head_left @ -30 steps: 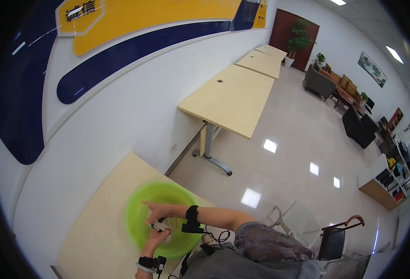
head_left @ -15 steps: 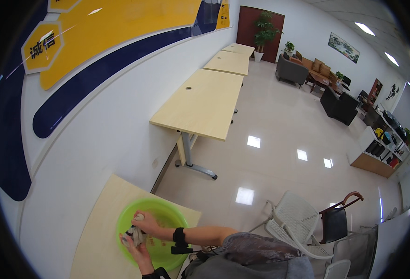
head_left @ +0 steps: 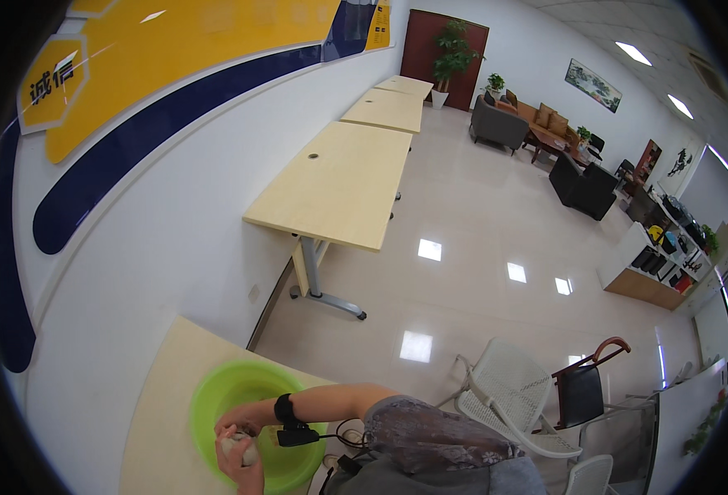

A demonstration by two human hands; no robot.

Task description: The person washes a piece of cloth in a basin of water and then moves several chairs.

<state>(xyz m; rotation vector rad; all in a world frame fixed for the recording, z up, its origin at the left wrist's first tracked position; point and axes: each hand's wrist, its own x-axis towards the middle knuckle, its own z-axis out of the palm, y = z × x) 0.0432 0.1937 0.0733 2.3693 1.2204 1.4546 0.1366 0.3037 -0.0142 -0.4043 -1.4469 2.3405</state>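
Note:
A bright green round plastic basin stands on a light wooden table. Over its left part my two hands are closed together on a bunched greyish-white cloth. My left hand cups it from below and the near side. From the far side my right hand bends down onto it, and its fingers are partly hidden behind the wrist. A black strap with a small box and a cable is worn on my right wrist. Most of the cloth is covered by my fingers.
The light wooden table under the basin meets the white wall on the left. Further ahead stands a row of wheeled tables. A pale perforated chair and a dark chair with an umbrella-like curved handle are on the right.
My hands have moved lower and nearer within the basin, with the cloth bunched more tightly between them. My right wrist has turned downward. The whole view has shifted slightly.

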